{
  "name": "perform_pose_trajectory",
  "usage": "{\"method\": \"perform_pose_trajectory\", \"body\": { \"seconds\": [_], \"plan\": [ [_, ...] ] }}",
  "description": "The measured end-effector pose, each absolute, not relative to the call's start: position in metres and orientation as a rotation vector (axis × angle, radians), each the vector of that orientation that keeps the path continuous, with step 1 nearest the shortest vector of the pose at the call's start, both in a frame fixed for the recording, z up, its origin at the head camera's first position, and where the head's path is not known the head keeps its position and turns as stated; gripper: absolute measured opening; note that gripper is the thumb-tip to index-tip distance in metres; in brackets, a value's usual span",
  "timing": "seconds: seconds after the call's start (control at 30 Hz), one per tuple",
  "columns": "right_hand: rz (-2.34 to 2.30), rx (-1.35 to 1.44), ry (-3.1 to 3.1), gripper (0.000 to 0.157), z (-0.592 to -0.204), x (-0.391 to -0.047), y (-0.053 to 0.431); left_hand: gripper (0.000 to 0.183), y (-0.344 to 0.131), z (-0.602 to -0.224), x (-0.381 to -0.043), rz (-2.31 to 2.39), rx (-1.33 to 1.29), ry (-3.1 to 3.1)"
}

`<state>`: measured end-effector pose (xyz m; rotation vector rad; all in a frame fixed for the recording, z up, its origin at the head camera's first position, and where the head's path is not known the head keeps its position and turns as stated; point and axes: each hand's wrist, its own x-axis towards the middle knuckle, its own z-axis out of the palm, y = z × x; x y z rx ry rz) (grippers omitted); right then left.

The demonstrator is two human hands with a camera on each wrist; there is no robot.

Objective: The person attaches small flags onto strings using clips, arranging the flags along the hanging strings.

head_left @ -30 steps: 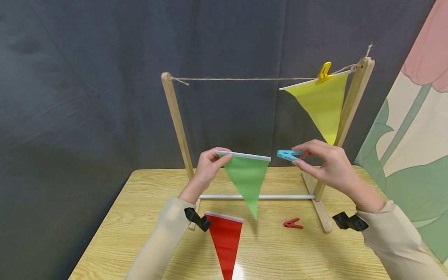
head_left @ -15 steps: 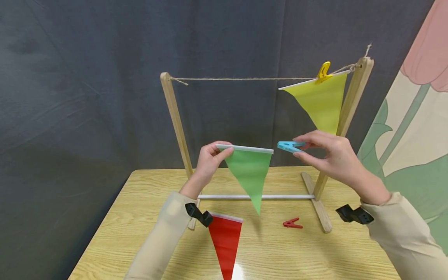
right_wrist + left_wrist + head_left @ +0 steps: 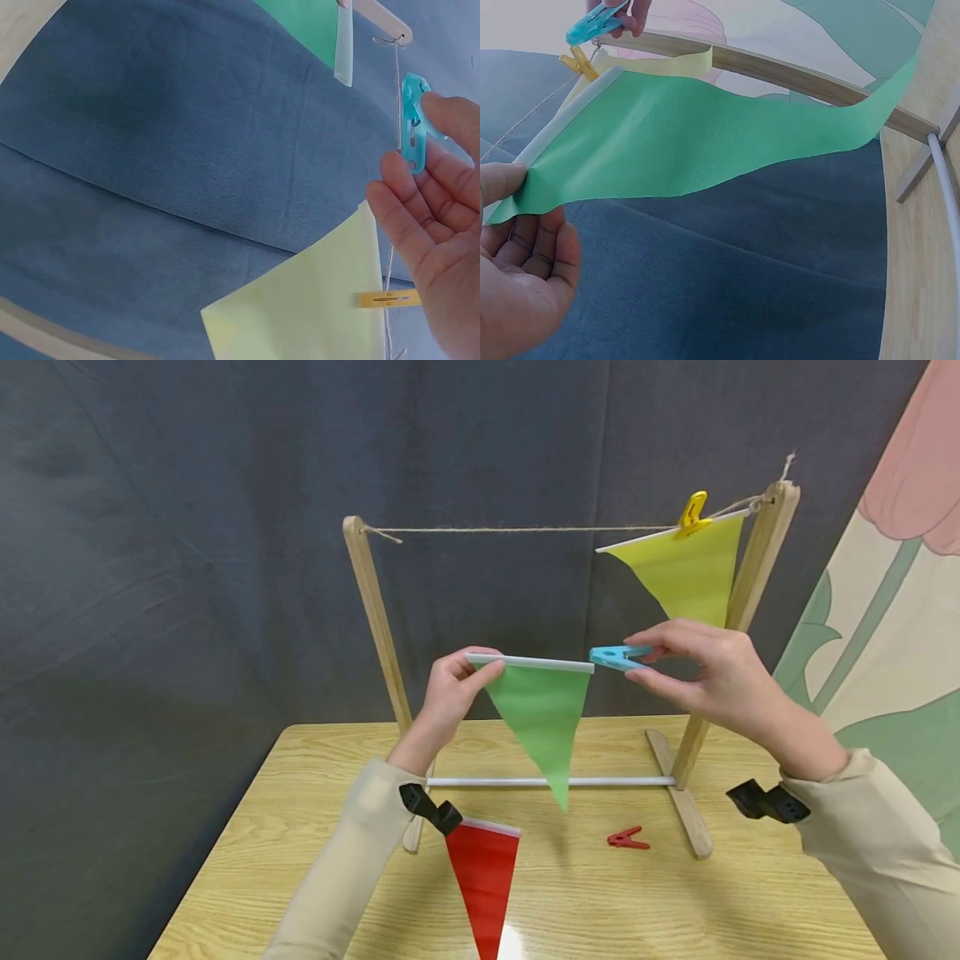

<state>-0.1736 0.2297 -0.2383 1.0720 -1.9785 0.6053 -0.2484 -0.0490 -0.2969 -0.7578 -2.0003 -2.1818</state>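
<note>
My left hand [image 3: 452, 693] pinches the upper left corner of a green pennant [image 3: 546, 710] between thumb and fingers. The pennant's white top edge runs nearly level, and its point hangs down over the table. In my right hand [image 3: 705, 672], thumb and fingers pinch the handles of a light blue clothespin [image 3: 615, 657], its nose pointing at the pennant's right corner. In the right wrist view the clothespin [image 3: 414, 124] and the green pennant [image 3: 315, 30] are apart. Both hands are below the string [image 3: 510, 530]. A yellow clothespin [image 3: 693, 515] holds a yellow pennant [image 3: 693, 568] on the string's right part.
Two wooden posts, left [image 3: 378, 618] and right [image 3: 757, 568], carry the string. A white rod [image 3: 622, 782] joins their feet low down. On the wooden table [image 3: 247, 860] lie a red pennant [image 3: 483, 885], partly behind the left wrist camera, and a red clothespin [image 3: 628, 837].
Both hands have risen, the left one also shifting slightly right, carrying the green pennant and the blue clothespin upward. The gap between the clothespin and the pennant's corner has narrowed.
</note>
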Motion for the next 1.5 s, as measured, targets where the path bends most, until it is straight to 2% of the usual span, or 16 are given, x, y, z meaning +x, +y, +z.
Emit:
{"method": "perform_pose_trajectory", "body": {
  "seconds": [0.63, 1.23, 1.3, 1.43, 1.5],
  "plan": [
    [0.567, 1.070, -1.931, 0.047, -0.221, -0.180, 0.230, 0.018, -0.036, -0.272, -0.258, -2.149, -0.752, -1.948],
    [0.547, 0.977, -2.034, 0.059, -0.204, -0.181, 0.233, 0.018, -0.025, -0.252, -0.262, -2.154, -0.722, -1.873],
    [0.542, 0.978, -2.037, 0.055, -0.202, -0.181, 0.234, 0.019, -0.024, -0.250, -0.263, -2.148, -0.724, -1.872],
    [0.551, 0.965, -2.016, 0.025, -0.200, -0.182, 0.235, 0.019, -0.022, -0.248, -0.265, -2.155, -0.715, -1.860],
    [0.565, 0.958, -2.000, 0.025, -0.199, -0.183, 0.235, 0.019, -0.021, -0.247, -0.266, -2.162, -0.707, -1.851]
  ]
}}
